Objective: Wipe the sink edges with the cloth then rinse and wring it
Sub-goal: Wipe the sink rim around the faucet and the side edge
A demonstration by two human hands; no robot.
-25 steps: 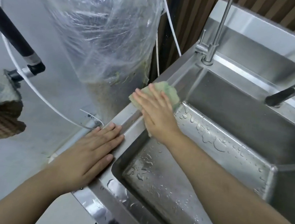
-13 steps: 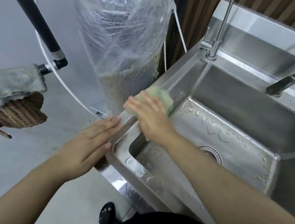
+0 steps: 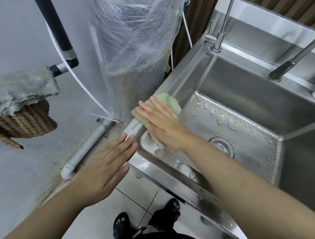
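Observation:
A green-yellow cloth (image 3: 169,101) lies on the left edge of the steel sink (image 3: 179,78). My right hand (image 3: 162,122) presses flat on the cloth with straight fingers, near the sink's front left corner. Part of the cloth hangs over the inner wall under my palm. My left hand (image 3: 106,164) rests flat with straight fingers against the sink's front left outer corner, holding nothing. Water drops cover the sink's bottom around the drain (image 3: 222,144).
A thin tap (image 3: 222,28) stands at the sink's back left corner, a larger tap (image 3: 288,65) at the back right. A plastic-wrapped cylinder (image 3: 132,38) stands left of the sink. A mop (image 3: 17,87), basket and white pipe (image 3: 89,145) are at the left. My feet are below.
My right hand has slid the cloth along the left edge toward me, to the front corner. My left hand has shifted back to the outer corner. The view has pulled back and down.

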